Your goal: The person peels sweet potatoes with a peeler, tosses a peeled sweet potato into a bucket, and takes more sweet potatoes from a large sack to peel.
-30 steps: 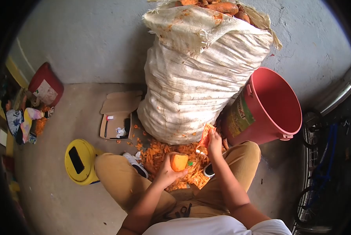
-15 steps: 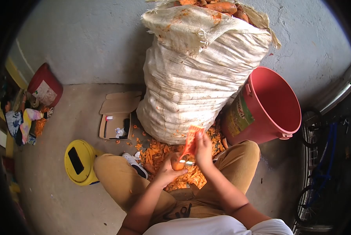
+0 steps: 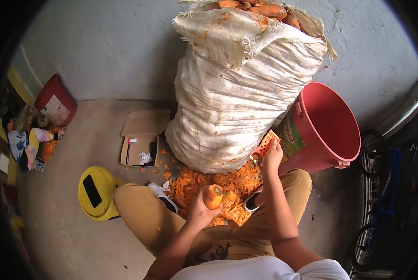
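Note:
My left hand (image 3: 202, 209) is wrapped round an orange carrot (image 3: 212, 197), its cut or rounded end facing up, above the pile of orange peelings (image 3: 237, 183). Up and to the right, my right hand (image 3: 271, 156) grips an orange peeler with a perforated handle (image 3: 267, 143), apart from the carrot and close to the sack's lower right side. The large white woven sack (image 3: 232, 102) stands upright beyond the peelings, with carrots (image 3: 267, 11) showing at its open top.
A red bucket (image 3: 307, 154) stands right of the sack. On the left are an open cardboard box (image 3: 146, 126), a yellow bucket with a phone on its lid (image 3: 107, 186) and a red container (image 3: 65, 105). A bicycle (image 3: 381, 205) is at the far right.
My right hand has moved the peeler away from the carrot, up and to the right. The carrot, hidden in part before, now shows its end in my left hand.

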